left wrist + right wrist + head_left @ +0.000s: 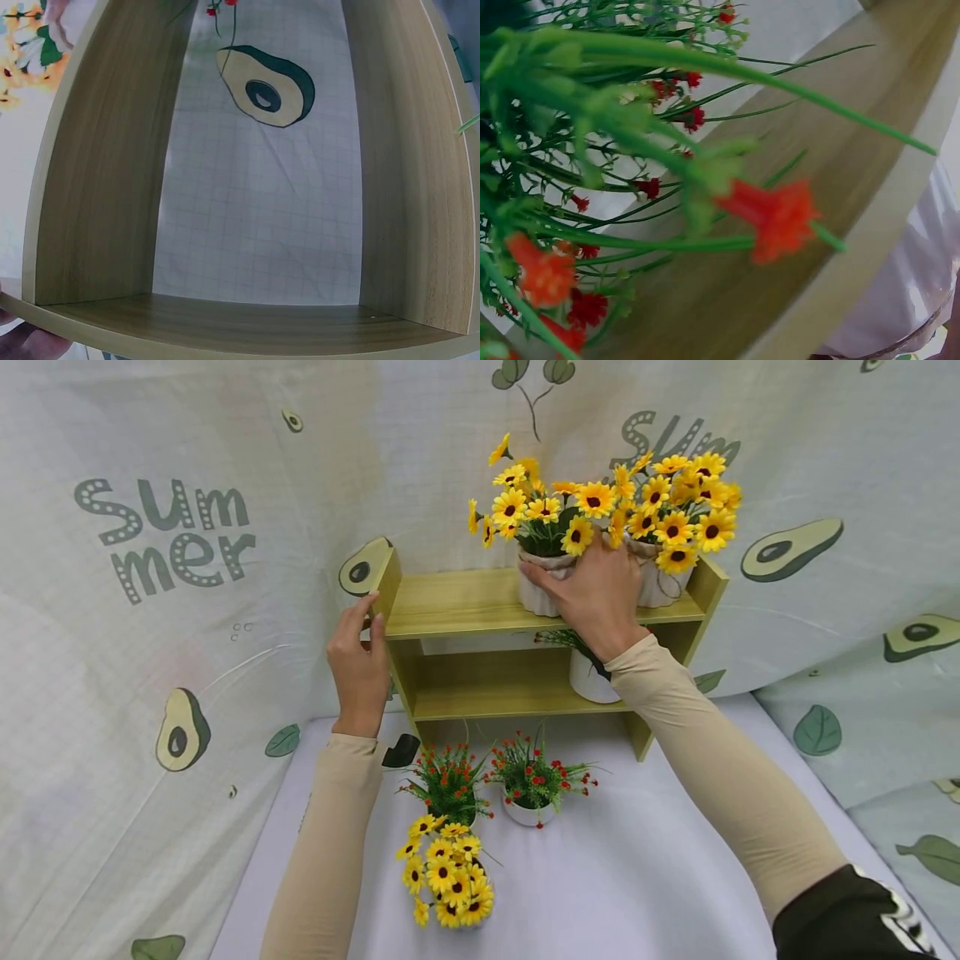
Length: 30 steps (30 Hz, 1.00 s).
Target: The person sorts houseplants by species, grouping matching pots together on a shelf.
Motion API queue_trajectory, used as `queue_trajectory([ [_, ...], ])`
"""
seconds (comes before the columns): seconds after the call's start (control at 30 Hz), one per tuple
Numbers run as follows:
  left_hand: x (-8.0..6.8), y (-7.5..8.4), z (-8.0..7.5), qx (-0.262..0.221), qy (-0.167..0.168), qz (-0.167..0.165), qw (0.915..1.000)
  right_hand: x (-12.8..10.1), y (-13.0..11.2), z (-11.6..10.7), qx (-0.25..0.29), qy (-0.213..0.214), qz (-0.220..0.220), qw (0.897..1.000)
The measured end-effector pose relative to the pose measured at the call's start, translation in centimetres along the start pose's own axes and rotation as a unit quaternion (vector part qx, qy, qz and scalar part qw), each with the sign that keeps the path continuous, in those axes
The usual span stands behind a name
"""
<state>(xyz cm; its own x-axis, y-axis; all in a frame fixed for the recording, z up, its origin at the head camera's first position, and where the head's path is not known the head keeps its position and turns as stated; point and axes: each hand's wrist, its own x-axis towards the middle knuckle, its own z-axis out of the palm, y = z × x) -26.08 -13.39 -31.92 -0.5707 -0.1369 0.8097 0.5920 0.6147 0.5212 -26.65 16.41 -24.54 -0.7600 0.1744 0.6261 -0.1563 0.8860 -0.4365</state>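
The shelf (480,602) stands on the white-covered table (637,877) against a printed cloth backdrop (165,610). It is a light wooden unit, open at the back, as the left wrist view shows. The left hand (362,664) steadies its left end, fingers (358,610) curled over the upright's edge. If that hold slackens while the other hand pushes on the top board, the unit could slide or rock back into the loose cloth.

On the top board two white pots of yellow daisies sit side by side. The right hand (596,593) grips the left pot (540,581), fingers wrapped round its front, just beside the right pot (663,581). The two sets of blooms overlap; shifting one pot could drag the other by its stems and tip it off the right end.

On the middle board a third pot (592,677), with red flowers, sits directly under the right forearm (720,760). The sleeve could catch its sprigs, which crowd the right wrist view.

On the table in front stand two small red-flowered pots (528,781) and a daisy bunch (448,877), between the arms. A dropped pot or a lowered elbow would knock them over.
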Motion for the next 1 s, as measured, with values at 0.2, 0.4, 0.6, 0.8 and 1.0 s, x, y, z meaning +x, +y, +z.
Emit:
queue_trajectory([
  [0.2,0.1,0.1,0.0,-0.004,0.001,0.000,1.0000,-0.3,0.3,0.4,-0.033,0.030,-0.030,0.999],
  [0.4,0.0,0.0,0.0,0.000,-0.001,0.004,1.0000,-1.1,0.5,0.1,-0.069,0.017,-0.056,0.996],
  [0.6,-0.1,0.0,-0.1,0.002,-0.003,0.000,1.0000,-2.9,1.0,-0.4,-0.068,0.028,-0.077,0.994],
  [0.8,-0.1,-0.1,-0.1,0.002,-0.003,0.001,1.0000,-5.8,1.5,-1.2,-0.022,0.053,-0.107,0.993],
  [1.0,-0.1,-0.1,-0.1,-0.004,-0.003,-0.001,1.0000,-9.1,2.5,-1.7,0.022,0.078,-0.135,0.987],
])
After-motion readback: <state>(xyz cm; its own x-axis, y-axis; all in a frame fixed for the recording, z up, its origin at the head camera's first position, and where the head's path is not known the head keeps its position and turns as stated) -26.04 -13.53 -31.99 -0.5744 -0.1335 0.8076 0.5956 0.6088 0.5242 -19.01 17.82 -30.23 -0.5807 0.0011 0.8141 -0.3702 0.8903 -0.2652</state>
